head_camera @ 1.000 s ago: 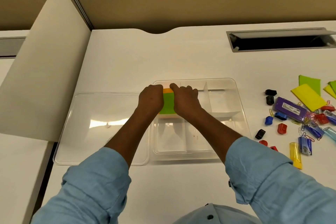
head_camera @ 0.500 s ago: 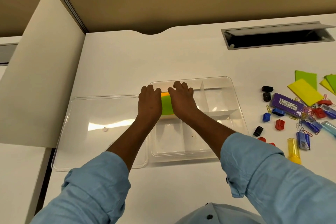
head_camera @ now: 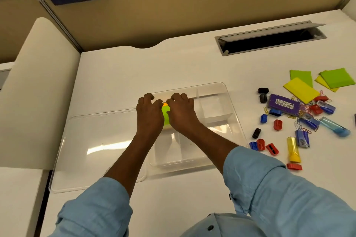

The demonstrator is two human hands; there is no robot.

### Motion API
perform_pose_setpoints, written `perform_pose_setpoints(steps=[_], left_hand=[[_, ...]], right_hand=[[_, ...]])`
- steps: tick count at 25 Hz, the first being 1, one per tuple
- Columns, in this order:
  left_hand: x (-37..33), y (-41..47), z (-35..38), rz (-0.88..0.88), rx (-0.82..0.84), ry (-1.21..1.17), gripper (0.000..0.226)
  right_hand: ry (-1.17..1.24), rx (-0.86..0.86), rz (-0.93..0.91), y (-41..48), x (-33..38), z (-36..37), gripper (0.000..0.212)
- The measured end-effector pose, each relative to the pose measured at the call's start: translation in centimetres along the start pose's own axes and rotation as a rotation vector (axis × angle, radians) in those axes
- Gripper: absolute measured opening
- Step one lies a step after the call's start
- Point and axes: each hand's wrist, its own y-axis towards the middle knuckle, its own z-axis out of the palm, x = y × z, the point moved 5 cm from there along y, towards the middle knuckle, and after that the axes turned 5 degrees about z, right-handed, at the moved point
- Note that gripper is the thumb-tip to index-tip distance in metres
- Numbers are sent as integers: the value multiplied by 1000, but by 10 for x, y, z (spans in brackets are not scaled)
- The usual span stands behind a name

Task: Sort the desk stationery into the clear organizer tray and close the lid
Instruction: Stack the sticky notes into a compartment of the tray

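The clear organizer tray [head_camera: 221, 102] sits open, its lid [head_camera: 96, 150] lying flat to its left. The left hand [head_camera: 149, 115] and right hand [head_camera: 182, 114] cover the tray's far left compartment, fingers curled with tips down; whether they grip anything is hidden. Between them lies a green note pad [head_camera: 165, 114], its long axis pointing away from the person.

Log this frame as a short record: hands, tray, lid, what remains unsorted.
left hand: on the green sticky notes, fingers bent, grip unclear
right hand: on the same notes, fingers bent
sticky notes: far-left compartment of tray
lid: off, flat on desk, left of tray
unsorted: purple box, sharpeners, paper clips, yellow pad, right of tray
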Motion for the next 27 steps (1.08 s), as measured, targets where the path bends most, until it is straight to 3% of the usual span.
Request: perform_pose_setpoints(steps=[10,17,23,27], left_hand=[[-122,17,15,55,-28,-72,25],[-239,24,64,52,150,-248,30],[-316,37,113,87,343,-208,33],[-358,56,144,15,440,-217,36]], right_hand=[[23,-134,132,-37,-114,-56,27],[-2,-136,365,-56,-254,-93,33],[-16,-122,485,-63,-359,-120,30],[13,-152,535,-62,-416,-130,33]])
